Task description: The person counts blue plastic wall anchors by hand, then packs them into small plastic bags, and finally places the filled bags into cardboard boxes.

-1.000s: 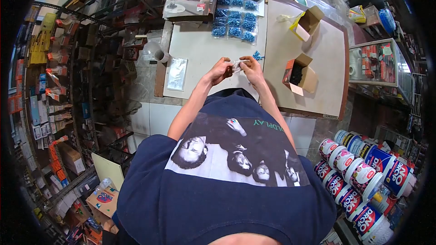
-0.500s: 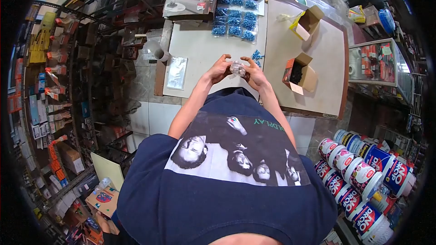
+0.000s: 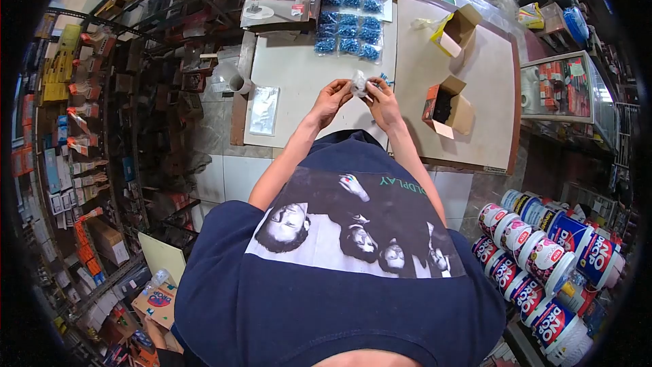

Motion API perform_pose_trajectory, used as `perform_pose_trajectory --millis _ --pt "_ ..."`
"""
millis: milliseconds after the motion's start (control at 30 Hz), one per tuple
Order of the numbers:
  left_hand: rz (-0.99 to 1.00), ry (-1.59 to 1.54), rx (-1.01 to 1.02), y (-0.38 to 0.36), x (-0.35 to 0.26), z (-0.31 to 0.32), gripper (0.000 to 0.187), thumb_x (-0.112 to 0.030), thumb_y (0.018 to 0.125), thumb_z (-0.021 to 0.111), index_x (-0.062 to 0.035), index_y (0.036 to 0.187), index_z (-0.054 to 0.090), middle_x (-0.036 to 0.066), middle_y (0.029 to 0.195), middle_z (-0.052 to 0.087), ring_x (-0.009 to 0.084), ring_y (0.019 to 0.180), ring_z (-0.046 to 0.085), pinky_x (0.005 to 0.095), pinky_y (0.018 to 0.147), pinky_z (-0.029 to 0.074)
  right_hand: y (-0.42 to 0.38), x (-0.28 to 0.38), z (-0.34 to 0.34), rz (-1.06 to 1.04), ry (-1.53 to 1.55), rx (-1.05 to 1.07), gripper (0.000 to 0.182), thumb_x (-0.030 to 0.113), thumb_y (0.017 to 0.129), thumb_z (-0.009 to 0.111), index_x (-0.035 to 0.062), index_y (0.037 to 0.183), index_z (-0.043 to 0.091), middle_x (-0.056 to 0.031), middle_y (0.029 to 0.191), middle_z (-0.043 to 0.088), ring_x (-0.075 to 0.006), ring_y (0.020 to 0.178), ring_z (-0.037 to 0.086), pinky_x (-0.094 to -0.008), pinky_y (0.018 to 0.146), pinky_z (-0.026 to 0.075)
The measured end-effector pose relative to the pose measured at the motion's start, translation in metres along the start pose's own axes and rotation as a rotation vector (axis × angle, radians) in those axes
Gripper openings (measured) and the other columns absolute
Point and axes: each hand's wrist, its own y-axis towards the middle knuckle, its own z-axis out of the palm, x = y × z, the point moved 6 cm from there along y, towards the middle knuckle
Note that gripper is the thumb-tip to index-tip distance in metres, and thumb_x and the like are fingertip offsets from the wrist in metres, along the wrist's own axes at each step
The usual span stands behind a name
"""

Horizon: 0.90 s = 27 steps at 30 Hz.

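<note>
As we hold the small clear bag [image 3: 358, 83] over the counter [image 3: 292, 61] near the front edge, its long axis runs roughly toward the far edge; which end opens, we cannot tell. Our left hand [image 3: 331, 100] and right hand [image 3: 382, 104] pinch its sides. White surface stretches leftward to flat plastic sleeves [image 3: 263, 111], ahead to blue packets [image 3: 348, 25].

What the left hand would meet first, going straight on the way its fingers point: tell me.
The left hand would likely meet the plastic bag first, right at its fingertips, then the right hand beyond. Whether it already touches the bag is unclear.
</note>
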Motion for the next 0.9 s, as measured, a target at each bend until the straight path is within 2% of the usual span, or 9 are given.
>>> perform_pose_trajectory --millis 167,233,300,433,500,667,733,800,900 --pt "-0.046 -0.117 -0.007 -0.005 -0.002 0.0 0.027 -0.021 0.098 0.052 -0.004 0.118 0.053 0.004 0.11 0.06 0.0134 0.102 0.059 0.0274 0.094 0.047 -0.002 -0.003 -0.008 0.081 0.055 0.002 0.011 0.007 0.089 0.058 0.0121 0.097 0.055 -0.0006 0.096 0.061 -0.0127 0.091 0.056 -0.0332 0.082 0.042" --pt "-0.128 -0.294 0.107 -0.005 0.001 0.001 0.028 -0.021 0.098 0.051 -0.0029 0.12 0.052 0.004 0.11 0.059 0.0137 0.102 0.058 0.0275 0.094 0.047 -0.001 -0.006 -0.009 0.106 0.046 -0.012 0.012 0.005 0.088 0.058 0.0123 0.097 0.054 -0.0004 0.095 0.061 -0.0119 0.09 0.056 -0.0328 0.08 0.041" --pt "-0.147 -0.308 0.11 -0.003 0.004 -0.001 0.028 -0.019 0.097 0.052 -0.0032 0.121 0.053 0.004 0.11 0.059 0.0128 0.101 0.058 0.0268 0.091 0.047 0.001 -0.007 -0.008 0.058 -0.132 -0.033 0.02 0.002 0.087 0.055 0.0115 0.104 0.054 -0.0006 0.095 0.06 -0.0109 0.087 0.055 -0.0296 0.076 0.042" --pt "-0.234 -0.05 0.095 -0.006 0.016 -0.005 0.03 -0.022 0.099 0.05 -0.0033 0.122 0.051 0.005 0.111 0.059 0.0134 0.1 0.059 0.0278 0.092 0.047 -0.001 -0.001 -0.001 0.062 -0.128 0.012 0.034 -0.002 0.085 0.054 0.0094 0.116 0.051 -0.0019 0.094 0.059 -0.0102 0.084 0.056 -0.0251 0.072 0.042" --pt "-0.229 -0.109 0.127 -0.007 0.015 -0.004 0.029 -0.022 0.098 0.05 -0.0036 0.122 0.052 0.005 0.111 0.059 0.013 0.099 0.058 0.0273 0.091 0.047 -0.006 0.005 0.005 0.014 -0.134 0.045 0.045 -0.005 0.083 0.053 0.0078 0.125 0.048 -0.0034 0.096 0.059 -0.0106 0.081 0.056 -0.0229 0.07 0.042" --pt "-0.196 -0.147 0.193 -0.01 0.006 0.005 0.025 -0.023 0.098 0.051 -0.0061 0.116 0.054 0.002 0.107 0.059 0.0125 0.099 0.057 0.0283 0.091 0.046 0.0 -0.002 -0.008 0.034 -0.206 0.065 0.052 -0.01 0.078 0.049 0.0066 0.127 0.045 -0.0065 0.1 0.057 -0.0134 0.085 0.056 -0.0254 0.076 0.045" --pt "-0.16 -0.186 0.112 -0.013 -0.001 0.008 0.016 -0.021 0.097 0.052 -0.0093 0.108 0.054 0.0 0.101 0.059 0.0107 0.091 0.056 0.0283 0.083 0.045 0.002 -0.003 -0.008 0.026 -0.27 0.086 0.052 -0.011 0.077 0.046 0.0065 0.126 0.045 -0.0079 0.101 0.057 -0.0149 0.086 0.057 -0.0265 0.078 0.046" --pt "-0.173 -0.161 0.194 -0.004 0.005 0.003 0.017 -0.021 0.097 0.053 -0.0095 0.108 0.053 0.001 0.102 0.058 0.0116 0.091 0.055 0.0295 0.083 0.044 -0.001 -0.009 -0.015 0.096 0.077 -0.082 0.048 -0.01 0.077 0.041 0.0055 0.122 0.043 -0.0108 0.102 0.057 -0.0184 0.088 0.057 -0.0286 0.08 0.046" --pt "-0.206 -0.217 0.274 -0.001 0.013 0.001 0.02 -0.018 0.094 0.055 -0.009 0.11 0.048 0.003 0.102 0.057 0.0128 0.089 0.054 0.03 0.08 0.043 -0.008 -0.008 -0.015 0.185 0.258 -0.116 0.044 -0.007 0.077 0.037 0.0052 0.119 0.04 -0.0128 0.104 0.056 -0.0212 0.089 0.058 -0.0305 0.082 0.047"
